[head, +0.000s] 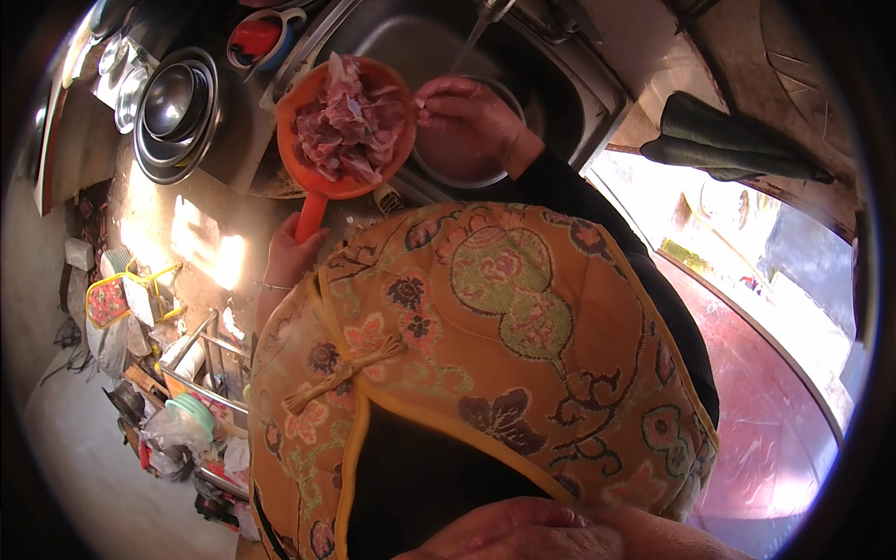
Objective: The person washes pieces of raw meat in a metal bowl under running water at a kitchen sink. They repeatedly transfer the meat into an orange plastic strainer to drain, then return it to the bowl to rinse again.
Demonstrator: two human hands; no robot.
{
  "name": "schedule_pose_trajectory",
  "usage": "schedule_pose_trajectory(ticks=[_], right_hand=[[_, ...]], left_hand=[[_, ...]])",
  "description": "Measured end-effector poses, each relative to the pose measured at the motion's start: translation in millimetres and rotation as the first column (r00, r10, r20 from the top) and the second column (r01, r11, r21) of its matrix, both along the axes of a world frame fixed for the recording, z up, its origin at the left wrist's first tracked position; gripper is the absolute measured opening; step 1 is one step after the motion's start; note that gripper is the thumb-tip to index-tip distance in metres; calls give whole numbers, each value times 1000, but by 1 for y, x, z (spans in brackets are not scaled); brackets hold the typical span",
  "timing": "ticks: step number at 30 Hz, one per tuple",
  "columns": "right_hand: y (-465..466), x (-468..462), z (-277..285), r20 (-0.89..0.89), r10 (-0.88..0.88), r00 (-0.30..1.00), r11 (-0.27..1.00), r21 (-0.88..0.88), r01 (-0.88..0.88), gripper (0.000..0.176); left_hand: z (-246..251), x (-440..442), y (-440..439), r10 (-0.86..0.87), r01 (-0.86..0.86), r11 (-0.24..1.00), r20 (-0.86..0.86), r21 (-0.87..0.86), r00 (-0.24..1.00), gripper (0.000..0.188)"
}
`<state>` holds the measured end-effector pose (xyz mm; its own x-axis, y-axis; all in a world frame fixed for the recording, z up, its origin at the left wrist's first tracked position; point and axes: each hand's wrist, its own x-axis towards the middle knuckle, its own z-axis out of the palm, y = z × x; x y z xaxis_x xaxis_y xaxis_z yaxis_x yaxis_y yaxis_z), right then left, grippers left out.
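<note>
My left hand (294, 248) grips the handle of an orange plastic strainer (286, 129). Pieces of raw meat (350, 129), some with bone, are heaped in the strainer. At the strainer's right edge is my right hand (469, 112), its fingertips bent together close to the rim. Whether they pinch a small bit or touch the rim, I cannot tell. Below this hand, a round metal basin (483, 184) with cloudy, reddish liquid stands in the stainless steel sink (392, 31). A stream of water seems to fall from the faucet (495, 8) behind it.
Nested steel bowls (171, 105) stand left of the sink, with a cup-like container (257, 42) holding something red nearby. A dark green cloth (728, 140) hangs at the right. A metal rack (206, 343), plastic bags and a pale green bowl (192, 414) crowd the lower left.
</note>
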<state>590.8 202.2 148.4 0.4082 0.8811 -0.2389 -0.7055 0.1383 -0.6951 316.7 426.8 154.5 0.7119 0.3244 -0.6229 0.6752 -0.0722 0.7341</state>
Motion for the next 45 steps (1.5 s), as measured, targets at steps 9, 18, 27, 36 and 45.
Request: schedule_pose_trajectory(ticks=[9, 18, 27, 36, 45], right_hand=[[16, -11, 20, 295, -54, 954, 994, -73, 79, 15], [38, -26, 26, 693, -133, 708, 986, 23, 163, 15], [33, -18, 22, 994, -104, 14, 941, 94, 325, 19], [32, -11, 12, 984, -92, -156, 935, 139, 327, 21], [-11, 5, -21, 699, -1, 715, 854, -372, 364, 31]], left_hand=[[4, 0, -2, 24, -24, 1000, -28, -17, 999, 26], [4, 0, -3, 29, -30, 1000, -55, -7, 998, 27], [1, -1, -2, 29, -31, 999, -38, -33, 999, 28], [3, 0, -1, 20, -22, 999, -48, -46, 999, 28], [2, 2, -3, 21, -20, 1000, -65, 16, 998, 29]])
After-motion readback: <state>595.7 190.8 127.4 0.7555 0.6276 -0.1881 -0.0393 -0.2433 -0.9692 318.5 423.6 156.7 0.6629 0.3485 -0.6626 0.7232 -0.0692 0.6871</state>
